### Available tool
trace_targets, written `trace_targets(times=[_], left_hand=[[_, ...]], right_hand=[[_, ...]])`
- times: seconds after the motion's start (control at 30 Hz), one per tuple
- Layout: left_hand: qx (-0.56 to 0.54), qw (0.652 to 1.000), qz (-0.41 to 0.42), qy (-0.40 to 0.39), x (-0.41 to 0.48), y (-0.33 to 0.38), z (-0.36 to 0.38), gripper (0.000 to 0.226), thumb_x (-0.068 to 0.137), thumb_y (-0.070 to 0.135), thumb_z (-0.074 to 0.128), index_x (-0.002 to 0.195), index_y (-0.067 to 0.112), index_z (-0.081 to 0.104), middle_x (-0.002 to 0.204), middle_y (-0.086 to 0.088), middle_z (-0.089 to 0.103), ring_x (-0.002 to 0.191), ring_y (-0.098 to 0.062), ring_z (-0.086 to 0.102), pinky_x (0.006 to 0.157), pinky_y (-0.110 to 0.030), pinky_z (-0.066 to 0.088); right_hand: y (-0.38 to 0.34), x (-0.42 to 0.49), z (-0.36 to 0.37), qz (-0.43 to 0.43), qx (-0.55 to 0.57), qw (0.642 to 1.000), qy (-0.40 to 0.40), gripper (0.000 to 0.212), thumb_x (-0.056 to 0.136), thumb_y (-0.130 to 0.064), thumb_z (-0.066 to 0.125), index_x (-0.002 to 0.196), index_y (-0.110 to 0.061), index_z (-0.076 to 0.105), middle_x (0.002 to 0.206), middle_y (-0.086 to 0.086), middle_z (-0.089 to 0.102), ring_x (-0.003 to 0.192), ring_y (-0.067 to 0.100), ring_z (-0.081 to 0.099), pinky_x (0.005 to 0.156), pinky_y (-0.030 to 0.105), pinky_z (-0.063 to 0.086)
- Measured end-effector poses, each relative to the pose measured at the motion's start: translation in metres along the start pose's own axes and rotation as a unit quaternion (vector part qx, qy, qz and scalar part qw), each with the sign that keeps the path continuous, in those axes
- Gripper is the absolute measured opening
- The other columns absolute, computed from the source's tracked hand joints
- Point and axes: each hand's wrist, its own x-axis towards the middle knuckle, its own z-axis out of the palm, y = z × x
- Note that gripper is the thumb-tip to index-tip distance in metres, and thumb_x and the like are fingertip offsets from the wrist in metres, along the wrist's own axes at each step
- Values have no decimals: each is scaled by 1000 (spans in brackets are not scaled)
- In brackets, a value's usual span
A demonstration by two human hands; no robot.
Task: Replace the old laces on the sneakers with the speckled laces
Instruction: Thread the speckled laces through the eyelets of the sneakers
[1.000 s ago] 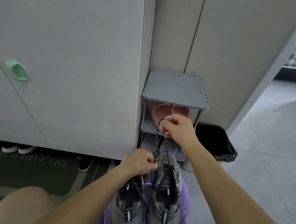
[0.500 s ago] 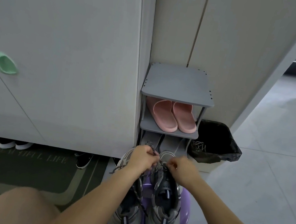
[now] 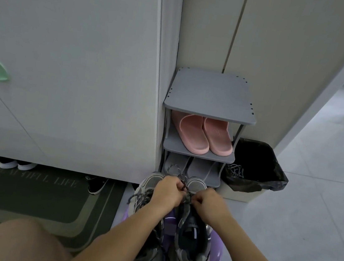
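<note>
Two grey sneakers stand side by side on a purple stool (image 3: 215, 252), toes away from me. My left hand (image 3: 168, 192) grips the speckled lace (image 3: 183, 181) above the toe end of the right sneaker (image 3: 192, 242). My right hand (image 3: 208, 204) pinches the same lace close beside it, over that shoe's upper eyelets. A loop of the lace sticks up beyond my left hand. The left sneaker (image 3: 148, 184) lies partly under my left forearm, with loose speckled lace hanging at its left side.
A grey shoe rack (image 3: 211, 96) with pink slippers (image 3: 205, 137) stands just beyond the stool. A bin with a black bag (image 3: 256, 163) holding old laces sits at its right. A white cabinet is on the left, a dark mat (image 3: 27, 194) on the floor.
My right hand came down from in front of the rack to the right sneaker, beside my left hand. The lace that was stretched upward is now slack and looped.
</note>
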Motion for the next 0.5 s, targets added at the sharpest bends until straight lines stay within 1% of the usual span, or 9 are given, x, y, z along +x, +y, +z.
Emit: trace_targets(times=[0.07, 0.13, 0.17, 0.2, 0.27, 0.37, 0.43, 0.47, 0.5], left_hand=[[-32, 999, -11, -13, 3, 0, -1, 14, 84, 17, 65, 71, 19, 60, 69, 4, 59, 66, -12, 57, 60, -16, 43], [-63, 998, -23, -17, 4, 0, -2, 15, 83, 15, 68, 70, 19, 61, 69, 5, 61, 60, -6, 56, 52, -8, 41], [-64, 998, -24, -11, 4, -1, -1, 12, 82, 15, 69, 73, 18, 62, 74, 3, 65, 63, -7, 58, 55, -10, 42], [-53, 998, -20, 1, 4, -2, 1, 6, 82, 17, 69, 78, 16, 64, 82, 1, 68, 70, -10, 60, 61, -14, 44], [-15, 1000, -11, 24, 2, -2, 3, 6, 83, 21, 68, 86, 16, 65, 92, -1, 70, 85, -16, 63, 72, -23, 45], [7, 1000, -6, 22, 4, -4, 7, 11, 83, 23, 67, 92, 15, 67, 97, -2, 70, 93, -18, 63, 77, -26, 46], [18, 1000, -5, 4, 5, -3, 6, 9, 82, 23, 68, 88, 16, 66, 93, -2, 69, 93, -19, 63, 76, -26, 45], [21, 1000, -2, -6, 6, -3, 5, 7, 82, 23, 68, 80, 17, 64, 86, -2, 67, 91, -21, 63, 75, -26, 44], [25, 1000, 1, -16, 6, -3, 4, 15, 82, 23, 69, 71, 18, 59, 78, -3, 64, 86, -24, 62, 73, -27, 44]], right_hand=[[0, 1, 1, 7, 6, 1000, 6, 20, 89, -22, 54, 96, -16, 72, 107, 9, 65, 97, 24, 61, 78, 26, 46], [0, 2, 2, 13, 17, 1000, 11, 19, 89, -22, 56, 96, -16, 73, 104, 7, 68, 96, 23, 62, 76, 26, 46], [0, 2, 3, 14, 22, 1000, 14, 18, 89, -21, 57, 96, -16, 73, 103, 6, 69, 96, 23, 62, 76, 25, 46], [0, 2, 4, 15, 28, 999, 15, 18, 88, -20, 57, 95, -16, 73, 102, 6, 69, 95, 22, 62, 75, 25, 46], [2, 3, 6, 15, 43, 999, 16, 17, 88, -18, 58, 92, -14, 74, 99, 6, 70, 91, 21, 63, 75, 25, 46], [4, 4, 6, 15, 63, 998, 18, 17, 87, -17, 59, 92, -15, 75, 96, 4, 71, 87, 18, 62, 72, 24, 45], [4, 4, 6, 20, 66, 997, 17, 17, 87, -18, 59, 94, -17, 75, 97, 3, 71, 89, 18, 63, 72, 23, 45], [3, 4, 6, 24, 67, 997, 17, 17, 87, -18, 59, 94, -17, 75, 97, 3, 71, 90, 18, 63, 72, 23, 44], [2, 4, 6, 27, 67, 997, 18, 17, 87, -18, 59, 94, -18, 75, 97, 2, 71, 90, 18, 63, 72, 22, 44]])
